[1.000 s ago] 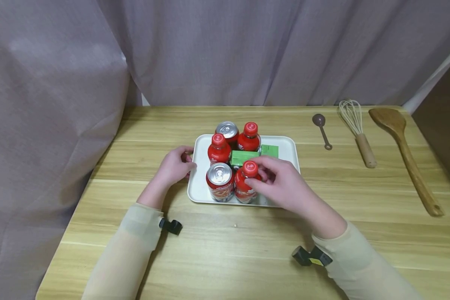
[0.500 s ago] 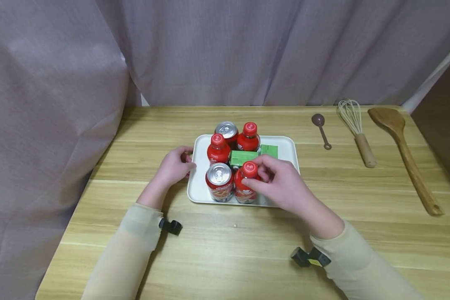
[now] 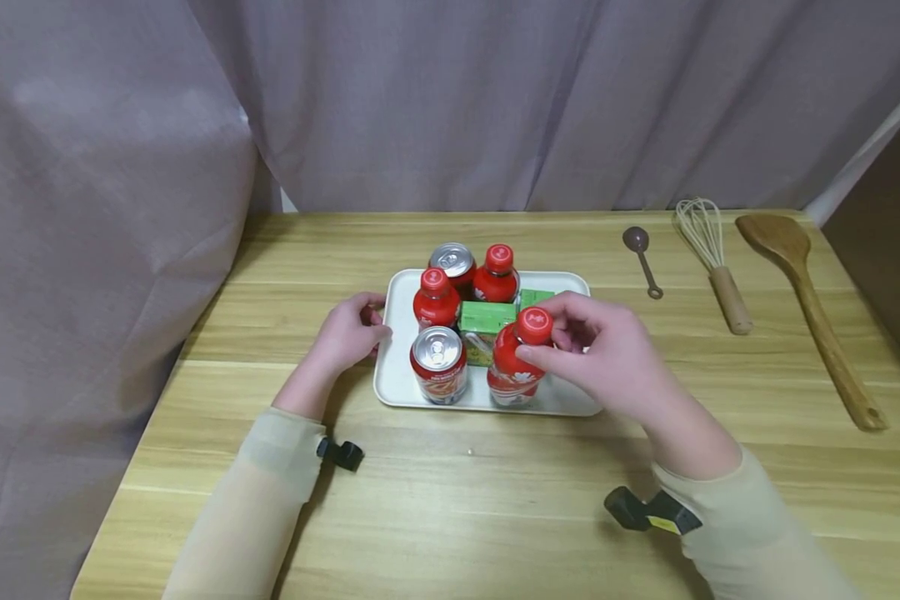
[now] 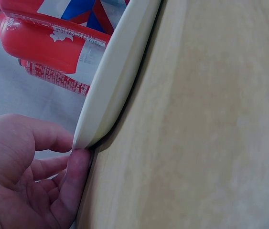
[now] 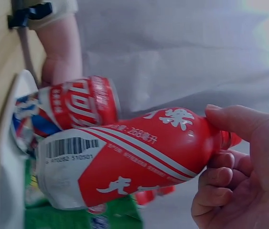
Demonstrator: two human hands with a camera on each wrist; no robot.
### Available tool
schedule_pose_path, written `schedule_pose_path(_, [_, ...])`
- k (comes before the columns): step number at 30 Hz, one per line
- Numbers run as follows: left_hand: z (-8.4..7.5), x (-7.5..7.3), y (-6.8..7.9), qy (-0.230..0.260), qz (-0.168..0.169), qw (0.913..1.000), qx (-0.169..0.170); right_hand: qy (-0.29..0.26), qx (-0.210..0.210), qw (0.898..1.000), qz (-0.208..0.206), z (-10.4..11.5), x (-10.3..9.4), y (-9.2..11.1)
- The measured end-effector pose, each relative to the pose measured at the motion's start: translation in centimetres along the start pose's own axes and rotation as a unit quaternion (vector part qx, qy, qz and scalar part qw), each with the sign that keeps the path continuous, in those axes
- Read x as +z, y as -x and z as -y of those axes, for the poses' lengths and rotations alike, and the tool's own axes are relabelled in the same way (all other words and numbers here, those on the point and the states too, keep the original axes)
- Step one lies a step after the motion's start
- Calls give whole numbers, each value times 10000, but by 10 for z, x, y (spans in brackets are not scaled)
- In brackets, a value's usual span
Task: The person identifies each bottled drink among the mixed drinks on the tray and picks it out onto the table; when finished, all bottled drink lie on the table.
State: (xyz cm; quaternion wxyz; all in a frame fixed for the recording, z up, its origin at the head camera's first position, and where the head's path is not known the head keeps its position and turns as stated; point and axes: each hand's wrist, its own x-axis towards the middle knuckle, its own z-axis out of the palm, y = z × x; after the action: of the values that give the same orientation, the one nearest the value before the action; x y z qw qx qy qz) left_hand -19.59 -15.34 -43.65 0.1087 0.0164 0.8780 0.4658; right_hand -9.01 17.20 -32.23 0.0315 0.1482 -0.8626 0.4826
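My right hand [image 3: 607, 354] pinches a red plastic drink bottle [image 3: 516, 367] round its neck, just under the cap. The bottle leans a little, its base over the front part of a white tray [image 3: 399, 371]. In the right wrist view the bottle's white label with a barcode [image 5: 72, 149] faces the camera. My left hand [image 3: 347, 335] holds the tray's left edge; the left wrist view shows thumb and finger [image 4: 58, 136] pinching the rim. A red soda can [image 3: 441, 375] stands left of the held bottle. A green carton [image 3: 487, 317] lies behind them.
Farther back on the tray are a second can [image 3: 452, 261], two more red bottles, one left [image 3: 436, 307] and one right [image 3: 497, 282], and another green carton [image 3: 534, 297]. A brown spoon [image 3: 645, 260], a whisk [image 3: 716, 267] and a wooden spatula [image 3: 810, 292] lie to the right.
The right hand has lifted the bottle slightly and carried it right, away from the front can, uncovering more of the green carton. The left hand stays at the tray's edge.
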Motion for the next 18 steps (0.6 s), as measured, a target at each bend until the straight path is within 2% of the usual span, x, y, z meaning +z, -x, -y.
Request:
schedule_pose_path(4, [0, 0, 0, 7, -10, 10000, 13, 184, -182, 9996, -120, 1, -17, 2])
schedule_pose_path(9, [1, 1, 0, -21, -16, 10000, -18, 180, -168, 9988, -424, -5, -46, 4])
schedule_pose_path(14, [1, 0, -1, -41, -12, 10000, -25, 167, 237, 9970, -717, -19, -75, 2])
schedule_pose_path(18, [1, 0, 0, -29, -16, 10000, -24, 494, 676, 9919, -951, -35, -91, -3])
